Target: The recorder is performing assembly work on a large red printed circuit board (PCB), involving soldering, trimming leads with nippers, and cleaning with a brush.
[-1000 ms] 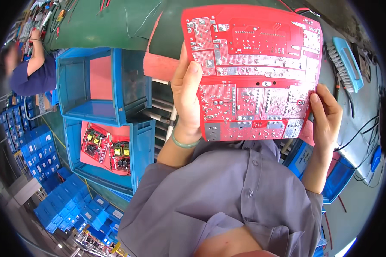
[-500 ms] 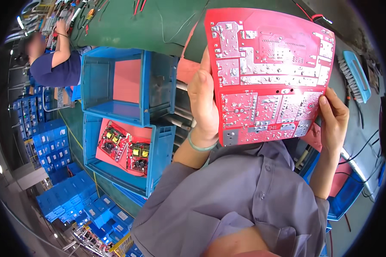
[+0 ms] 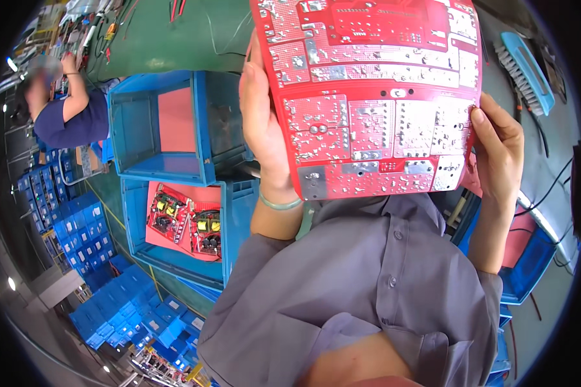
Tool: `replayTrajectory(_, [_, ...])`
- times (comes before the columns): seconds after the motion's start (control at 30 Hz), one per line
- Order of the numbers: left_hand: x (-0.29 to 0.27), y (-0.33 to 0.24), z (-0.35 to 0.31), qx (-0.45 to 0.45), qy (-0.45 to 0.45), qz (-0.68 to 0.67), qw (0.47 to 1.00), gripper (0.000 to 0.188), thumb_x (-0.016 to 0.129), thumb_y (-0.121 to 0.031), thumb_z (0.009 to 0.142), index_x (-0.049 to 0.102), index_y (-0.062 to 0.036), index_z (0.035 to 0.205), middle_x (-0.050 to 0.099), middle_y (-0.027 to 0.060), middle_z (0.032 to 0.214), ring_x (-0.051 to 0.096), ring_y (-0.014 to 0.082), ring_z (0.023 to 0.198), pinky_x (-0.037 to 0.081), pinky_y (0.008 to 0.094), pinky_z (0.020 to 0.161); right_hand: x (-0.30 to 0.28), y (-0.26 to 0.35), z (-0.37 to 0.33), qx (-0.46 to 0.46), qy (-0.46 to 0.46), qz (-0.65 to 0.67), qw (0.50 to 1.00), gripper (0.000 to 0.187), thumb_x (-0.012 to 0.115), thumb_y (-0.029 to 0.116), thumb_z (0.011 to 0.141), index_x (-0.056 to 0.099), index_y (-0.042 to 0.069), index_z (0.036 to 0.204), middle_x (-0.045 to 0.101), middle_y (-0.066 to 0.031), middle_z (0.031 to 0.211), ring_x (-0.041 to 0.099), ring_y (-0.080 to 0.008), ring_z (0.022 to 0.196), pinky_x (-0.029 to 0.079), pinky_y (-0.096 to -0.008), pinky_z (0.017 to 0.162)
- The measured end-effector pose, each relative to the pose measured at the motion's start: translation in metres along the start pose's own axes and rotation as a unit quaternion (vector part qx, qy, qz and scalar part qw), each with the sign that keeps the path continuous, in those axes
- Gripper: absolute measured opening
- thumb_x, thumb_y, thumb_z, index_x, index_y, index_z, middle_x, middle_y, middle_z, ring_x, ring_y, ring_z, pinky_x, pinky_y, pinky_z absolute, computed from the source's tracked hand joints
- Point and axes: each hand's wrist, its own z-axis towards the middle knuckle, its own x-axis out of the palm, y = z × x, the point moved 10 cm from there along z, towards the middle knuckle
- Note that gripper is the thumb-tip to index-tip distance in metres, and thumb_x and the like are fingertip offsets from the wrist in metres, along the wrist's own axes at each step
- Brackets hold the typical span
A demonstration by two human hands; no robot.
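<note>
A large red circuit board (image 3: 381, 93) is held up in front of me, its soldered side toward me. Rows of silvery solder joints and bare metal strips cover it. My left hand (image 3: 263, 122) grips its left edge, thumb along the side, the other fingers hidden behind. At the right edge my right hand (image 3: 499, 145) pinches the board with thumb and fingers. The board's top edge runs out of the picture. A pale green bangle (image 3: 281, 204) circles my left wrist.
On the left are two blue crates, an upper one (image 3: 116, 138) and a lower one (image 3: 239, 213) holding populated red boards (image 3: 171, 209). A blue brush (image 3: 528, 74) lies on the green bench at right. Another person (image 3: 71, 109) works at far left, near stacked blue bins (image 3: 113, 297).
The board and both hands have shifted left and upward in the picture, and the board looks larger. Both hands keep their hold. The surroundings have moved slightly with the view.
</note>
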Motion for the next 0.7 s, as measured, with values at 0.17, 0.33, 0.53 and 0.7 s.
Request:
replayTrajectory(0.17, [-0.010, 0.010, 0.001, -0.032, -0.052, -0.012, 0.998, 0.041, 0.029, -0.034, 0.093, 0.041, -0.0078, 0.123, 0.052, 0.0073, 0.116, 0.053, 0.0173, 0.101, 0.045, 0.0340, 0.084, -0.006, -0.007, -0.004, 0.021, 0.015, 0.002, 1.000, 0.032, 0.049, 0.005, 0.086, 0.047, -0.008, 0.115, 0.058, -0.0147, 0.103, 0.057, -0.0159, 0.092, 0.045, -0.0272, 0.081])
replayTrajectory(0.33, [-0.002, 0.020, 0.001, -0.071, -0.028, -0.046, 0.996, 0.041, 0.028, -0.034, 0.093, 0.041, -0.0071, 0.122, 0.052, 0.0087, 0.115, 0.055, 0.0186, 0.100, 0.046, 0.0346, 0.083, -0.009, -0.006, -0.007, 0.015, 0.015, 0.006, 1.000, 0.031, 0.048, 0.005, 0.086, 0.048, -0.008, 0.114, 0.058, -0.0156, 0.103, 0.058, -0.0169, 0.091, 0.046, -0.0277, 0.081])
replayTrajectory(0.53, [-0.004, 0.028, 0.002, -0.093, -0.039, -0.100, 0.990, 0.042, 0.029, -0.033, 0.093, 0.039, -0.0057, 0.124, 0.053, 0.0092, 0.115, 0.055, 0.0196, 0.099, 0.047, 0.0351, 0.083, -0.017, -0.017, -0.005, 0.032, 0.005, 0.028, 0.999, 0.031, 0.047, 0.005, 0.087, 0.047, -0.008, 0.115, 0.058, -0.0173, 0.104, 0.058, -0.0178, 0.092, 0.047, -0.0289, 0.081])
replayTrajectory(0.7, [0.014, 0.028, 0.000, -0.111, 0.057, -0.168, 0.978, 0.043, 0.029, -0.033, 0.093, 0.040, -0.0056, 0.125, 0.052, 0.0082, 0.116, 0.054, 0.0188, 0.102, 0.045, 0.0341, 0.085, -0.018, -0.024, -0.001, 0.054, 0.008, 0.025, 0.998, 0.033, 0.046, 0.006, 0.087, 0.045, -0.009, 0.117, 0.057, -0.0181, 0.105, 0.057, -0.0184, 0.094, 0.045, -0.0292, 0.083])
